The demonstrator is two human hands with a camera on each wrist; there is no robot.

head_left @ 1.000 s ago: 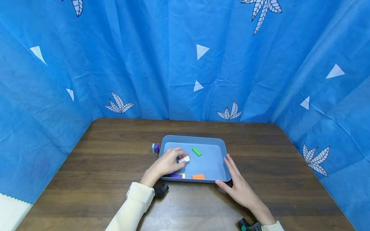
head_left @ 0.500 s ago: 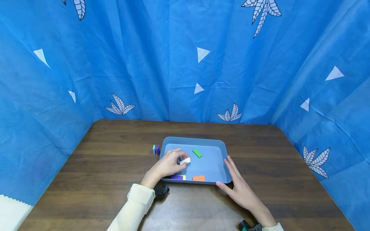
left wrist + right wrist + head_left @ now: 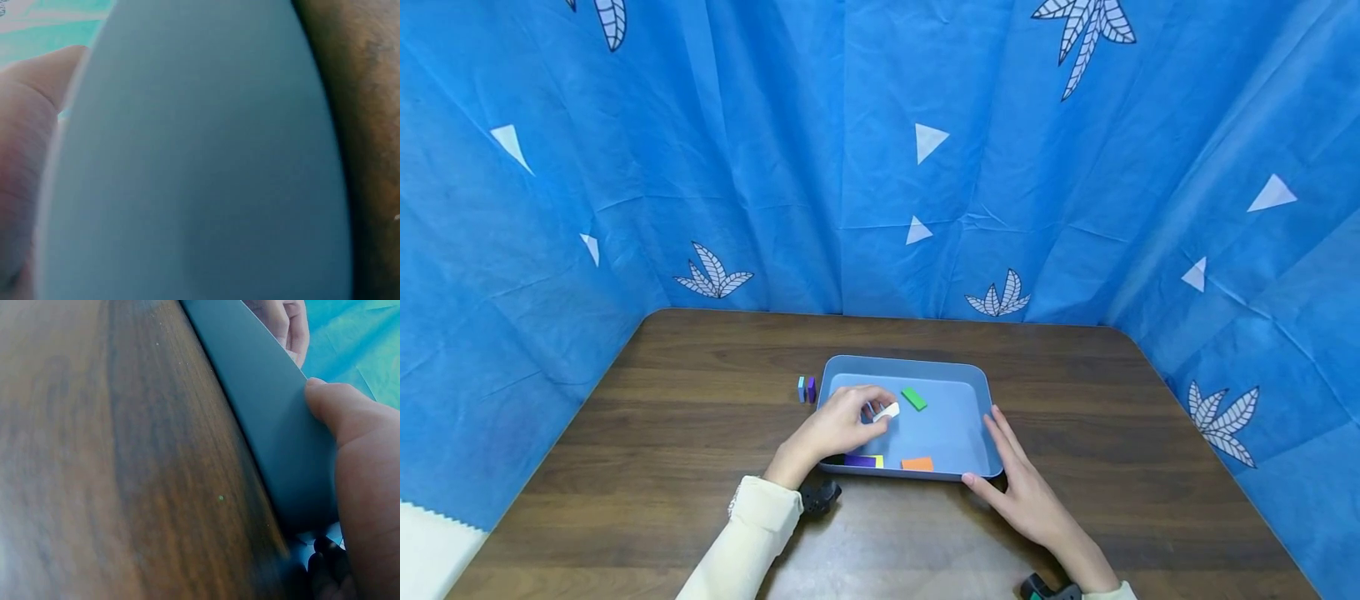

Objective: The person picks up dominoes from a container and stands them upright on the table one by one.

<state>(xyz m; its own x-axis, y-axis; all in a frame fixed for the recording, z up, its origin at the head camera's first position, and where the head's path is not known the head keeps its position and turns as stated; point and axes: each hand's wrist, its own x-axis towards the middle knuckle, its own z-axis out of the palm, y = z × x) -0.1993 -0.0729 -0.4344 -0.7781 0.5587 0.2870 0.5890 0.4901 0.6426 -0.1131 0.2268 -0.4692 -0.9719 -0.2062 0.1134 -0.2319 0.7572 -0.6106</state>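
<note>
In the head view my left hand [image 3: 842,421] reaches over the left half of a blue-grey tray [image 3: 955,375]. Between thumb and fingers it pinches a small white block [image 3: 889,412], partly hidden by the fingers. Just right of that lies a green block [image 3: 914,398] on the tray floor. My right hand [image 3: 1026,492] rests at the tray's front right corner, fingers straight along the right wall. Its thumb touches the front rim, as the right wrist view also shows with the thumb [image 3: 331,403]. The tray's outer wall [image 3: 206,150] fills most of the left wrist view.
Along the tray's front wall lie an orange block [image 3: 917,464], a purple block [image 3: 859,461] and a yellow block [image 3: 879,461]. Left of the tray, a light blue block [image 3: 801,389] and another purple block [image 3: 811,389] stand on the wooden table [image 3: 700,417]. A blue curtain [image 3: 880,167] hangs behind.
My left hand has shifted slightly right and away from me over the tray, and the white block has turned a little in its pinch. The right hand stays at the corner.
</note>
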